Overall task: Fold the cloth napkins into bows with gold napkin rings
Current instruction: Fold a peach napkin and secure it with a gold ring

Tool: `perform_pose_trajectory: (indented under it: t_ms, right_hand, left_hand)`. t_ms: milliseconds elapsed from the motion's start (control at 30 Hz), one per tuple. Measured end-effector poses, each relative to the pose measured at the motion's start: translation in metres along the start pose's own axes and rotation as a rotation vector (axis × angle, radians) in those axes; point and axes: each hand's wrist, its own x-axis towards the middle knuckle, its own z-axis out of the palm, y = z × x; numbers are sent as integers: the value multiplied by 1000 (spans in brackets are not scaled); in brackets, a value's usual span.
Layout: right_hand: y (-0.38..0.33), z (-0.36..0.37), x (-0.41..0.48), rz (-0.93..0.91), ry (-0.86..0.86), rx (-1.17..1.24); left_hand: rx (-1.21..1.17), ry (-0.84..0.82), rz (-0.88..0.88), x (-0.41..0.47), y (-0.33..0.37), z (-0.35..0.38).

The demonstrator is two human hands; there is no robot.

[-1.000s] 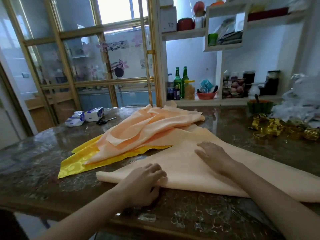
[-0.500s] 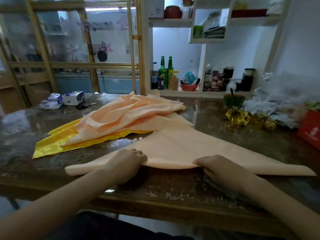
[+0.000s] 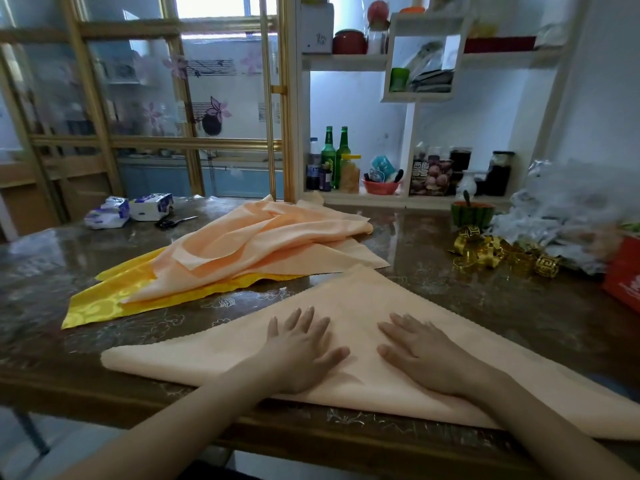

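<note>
- Napkin (image 3: 363,306): a peach triangle lying flat at the near edge of the table (image 3: 485,306). Its long folded edge runs left to right along that edge, and its tip points to the far side.
- The right end of the long edge runs out of view; the left end stops well left of the hands.
- Left hand (image 3: 301,355): palm down on the napkin, fingers straight and spread, pressing the cloth flat and gripping nothing.
- Right hand (image 3: 426,355): likewise flat and spread, just right of the left hand, with a bare strip of cloth between them.
- Key relation: both hands sit near the middle of the long edge. The tip lies straight ahead, on the far side, about midway between them, so neither hand is clearly nearer to it.
- Judgement: a fold or roll from the long edge toward the tip would go away from the person, with both hands working evenly.
- Rings (image 3: 498,256): a gold heap far right on the table, well apart from the napkin and nearer the right hand.
- Pile (image 3: 263,244): loose peach napkins, far left of the triangle, lying over a yellow cloth (image 3: 114,292).
- No ring is on the napkin yet, so the bow seems at an early stage.
</note>
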Motion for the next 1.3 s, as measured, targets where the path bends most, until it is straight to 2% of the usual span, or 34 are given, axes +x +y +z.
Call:
perform_pose_trajectory:
  t_ms: [167, 967, 1067, 1167, 1233, 1300]
  right_hand:
    - [-1, 1, 9, -44, -16, 8]
    - [22, 2, 27, -19, 43, 54]
    - [22, 2, 27, -22, 66, 137]
    - [35, -3, 30, 54, 256, 375]
    - [53, -10, 38, 148, 316, 345]
    - [69, -18, 52, 228, 276, 285]
  left_hand:
    - [12, -29, -33, 0, -9, 10]
    - [25, 41, -34, 18, -8, 16]
    - [-34, 34, -29, 19, -10, 13]
    - [-143, 158, -76, 32, -22, 1]
    - [-115, 242, -117, 47, -36, -8]
    - [-99, 287, -126, 62, -47, -13]
